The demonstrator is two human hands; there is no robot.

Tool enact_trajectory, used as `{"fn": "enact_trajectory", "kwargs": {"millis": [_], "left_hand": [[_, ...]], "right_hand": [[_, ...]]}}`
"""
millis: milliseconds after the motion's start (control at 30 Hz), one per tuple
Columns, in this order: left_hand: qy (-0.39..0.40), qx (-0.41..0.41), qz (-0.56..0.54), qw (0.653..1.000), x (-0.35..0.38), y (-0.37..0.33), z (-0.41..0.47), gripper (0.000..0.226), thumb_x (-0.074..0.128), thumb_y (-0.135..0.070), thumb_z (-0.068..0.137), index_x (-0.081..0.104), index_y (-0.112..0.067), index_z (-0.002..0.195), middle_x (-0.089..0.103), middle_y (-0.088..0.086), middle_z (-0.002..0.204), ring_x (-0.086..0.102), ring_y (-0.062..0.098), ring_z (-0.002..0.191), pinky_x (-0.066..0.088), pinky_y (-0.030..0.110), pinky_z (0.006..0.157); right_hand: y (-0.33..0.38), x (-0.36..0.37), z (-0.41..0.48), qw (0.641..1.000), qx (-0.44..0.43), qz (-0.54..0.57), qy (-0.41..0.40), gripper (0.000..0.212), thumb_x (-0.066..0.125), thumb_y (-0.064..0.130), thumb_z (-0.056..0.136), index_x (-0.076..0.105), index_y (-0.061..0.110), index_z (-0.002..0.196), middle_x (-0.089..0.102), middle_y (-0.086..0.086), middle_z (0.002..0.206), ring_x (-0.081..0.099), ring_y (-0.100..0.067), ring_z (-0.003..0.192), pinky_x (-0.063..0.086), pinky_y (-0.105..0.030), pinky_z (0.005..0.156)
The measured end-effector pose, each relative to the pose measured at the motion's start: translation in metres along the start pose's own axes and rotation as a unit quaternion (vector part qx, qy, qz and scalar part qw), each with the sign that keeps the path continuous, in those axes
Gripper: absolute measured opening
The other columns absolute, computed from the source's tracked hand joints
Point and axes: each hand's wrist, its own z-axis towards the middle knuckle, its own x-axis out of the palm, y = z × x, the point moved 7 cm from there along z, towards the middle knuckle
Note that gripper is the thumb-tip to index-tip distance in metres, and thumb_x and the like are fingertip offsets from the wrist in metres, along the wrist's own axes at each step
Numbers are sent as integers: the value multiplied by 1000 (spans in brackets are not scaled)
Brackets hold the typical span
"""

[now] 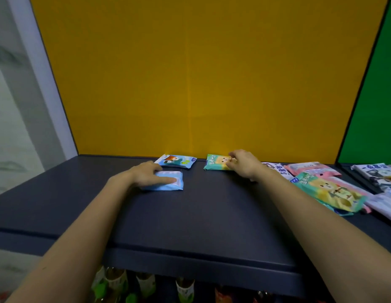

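A light blue packet [168,186] lies flat on the dark shelf [201,215]. My left hand [146,173] rests on top of it with straight fingers pressing down. Behind it, by the yellow back wall, lies a blue packet with a cartoon figure [179,161]. To the right lies a green and yellow packet [215,162]; my right hand [242,162] pinches its right edge with curled fingers.
A loose pile of packets covers the shelf's right end: a green and yellow one [330,193] on top, pink ones [308,168], white and dark ones [378,173]. Bottles [116,283] stand on the level below the shelf's front edge. The yellow wall [201,73] closes the back.
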Motion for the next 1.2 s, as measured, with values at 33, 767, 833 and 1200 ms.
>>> {"fn": "enact_trajectory", "kwargs": {"millis": [33, 767, 833, 1200], "left_hand": [[6, 0, 13, 1000, -1, 2, -1, 81, 48, -81, 65, 52, -25, 124, 48, -4, 127, 45, 18, 109, 33, 34, 95], [-68, -8, -289, 955, -9, 45, -66, 26, 53, -37, 92, 50, -12, 98, 59, 3, 87, 56, 12, 69, 44, 19, 55], [-157, -50, -400, 902, -10, 64, -90, 19, 51, -31, 94, 48, -13, 94, 60, 3, 83, 60, 7, 58, 44, 12, 44], [-448, -260, -483, 706, 71, 204, -344, 14, 55, -25, 93, 49, -15, 86, 62, 11, 95, 60, 15, 74, 51, 32, 72]], "right_hand": [[-1, 3, 6, 1000, 5, -4, 7, 47, 44, 32, 97, 41, 6, 137, 43, -16, 140, 42, -30, 128, 35, -38, 103], [59, 31, 3, 988, 19, 142, 62, 57, 72, 57, 69, 61, 9, 97, 67, -7, 102, 63, -25, 96, 48, -34, 75], [86, 35, -12, 967, -19, 248, 52, 46, 71, 48, 74, 66, 9, 99, 71, -7, 102, 66, -24, 95, 54, -38, 85], [311, 146, -194, 832, -225, 460, 211, 34, 71, 39, 77, 62, 15, 101, 71, -3, 100, 69, -19, 91, 55, -41, 86]]}}
